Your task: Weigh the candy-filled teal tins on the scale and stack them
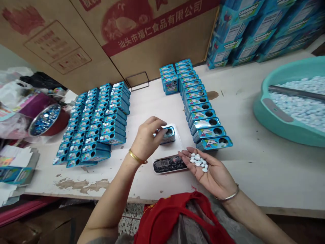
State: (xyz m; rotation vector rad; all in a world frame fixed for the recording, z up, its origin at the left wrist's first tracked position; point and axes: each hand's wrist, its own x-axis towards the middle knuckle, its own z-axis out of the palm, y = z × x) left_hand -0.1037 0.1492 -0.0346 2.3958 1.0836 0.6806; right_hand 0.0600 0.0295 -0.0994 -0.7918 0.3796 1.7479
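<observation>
My left hand (148, 137) is pinched at the edge of a small blue tin (169, 134) that stands on a digital scale (169, 164). What the fingertips hold is too small to make out. My right hand (209, 169) lies palm up beside the scale, cupping a small pile of white candies (199, 162). Its fingers are stretched out.
Rows of blue tins (93, 128) with filled holes stand to the left; a column of tins (203, 112) with dark holes stands to the right. A teal basin (276, 118) of white candies sits far right. Cardboard boxes (152, 37) line the back. A red bowl (47, 120) stands far left.
</observation>
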